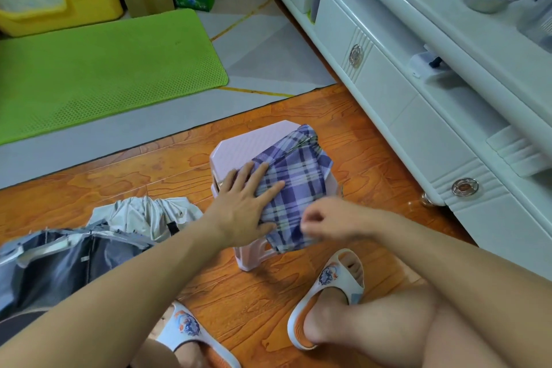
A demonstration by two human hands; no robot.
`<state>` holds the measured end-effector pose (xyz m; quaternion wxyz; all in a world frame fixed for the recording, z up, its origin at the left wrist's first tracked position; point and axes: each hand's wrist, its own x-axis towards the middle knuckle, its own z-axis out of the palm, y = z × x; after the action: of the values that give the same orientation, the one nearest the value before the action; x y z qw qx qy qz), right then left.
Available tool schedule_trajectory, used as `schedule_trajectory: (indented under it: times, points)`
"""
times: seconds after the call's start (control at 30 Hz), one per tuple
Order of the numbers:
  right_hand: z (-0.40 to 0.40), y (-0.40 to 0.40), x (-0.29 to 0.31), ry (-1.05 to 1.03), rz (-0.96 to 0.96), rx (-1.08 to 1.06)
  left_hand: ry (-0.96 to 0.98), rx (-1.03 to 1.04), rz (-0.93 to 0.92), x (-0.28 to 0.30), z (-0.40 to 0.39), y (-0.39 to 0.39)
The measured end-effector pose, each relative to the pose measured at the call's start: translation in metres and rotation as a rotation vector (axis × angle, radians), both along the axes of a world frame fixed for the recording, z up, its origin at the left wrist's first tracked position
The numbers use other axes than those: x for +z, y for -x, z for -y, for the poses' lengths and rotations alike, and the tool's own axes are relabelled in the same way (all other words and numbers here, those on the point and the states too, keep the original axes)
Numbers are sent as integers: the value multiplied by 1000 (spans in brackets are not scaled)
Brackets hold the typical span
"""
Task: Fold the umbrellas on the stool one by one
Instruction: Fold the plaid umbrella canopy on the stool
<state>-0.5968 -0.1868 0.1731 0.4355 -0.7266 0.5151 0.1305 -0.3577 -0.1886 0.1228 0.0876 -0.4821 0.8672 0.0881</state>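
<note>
The plaid umbrella point(294, 185) lies on the pink stool point(239, 146), hanging over its right and near edges. The left hand point(243, 206) presses flat on it with straight fingers, and the right hand point(324, 222), blurred, seems to pinch the cloth at the near edge. If the flat hand lifts too early, the folds can spring open, or the umbrella can slide off the stool toward the grey umbrella point(89, 245) on the floor to the left of the stool.

Orange wood-grain floor point(254, 302); grey rug point(263, 48), green mat point(98, 69) behind; white drawer cabinet point(418, 104) right.
</note>
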Motion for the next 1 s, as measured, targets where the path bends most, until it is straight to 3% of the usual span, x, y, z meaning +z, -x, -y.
schedule_trajectory:
  times: [0.07,0.13,0.27,0.43,0.63,0.7,0.8,0.87,0.93,1.0]
  points:
    - [16,19,7,233,-77,-281,25,-2,20,-7,-1,-2]
    - [22,38,4,456,-230,-304,36,-17,-3,-7,0,-5]
    - [10,43,-19,340,-292,-126,84,-188,61,-9,-2,-11]
    - [12,40,-29,418,-283,-58,109,-283,107,-2,-25,5]
    - [27,49,-19,331,-232,-141,216,-315,-86,-18,-41,14]
    - [29,55,-10,305,-185,-184,157,-141,-370,-2,-35,12]
    - [32,62,7,318,-149,-146,-55,463,-908,47,-7,16]
    - [32,62,18,303,-101,-133,-188,740,-1171,69,27,11]
    - [34,60,29,316,-86,-115,-301,906,-1356,82,56,0]
    - [35,58,39,324,-89,-108,-388,1049,-1419,83,74,-13]
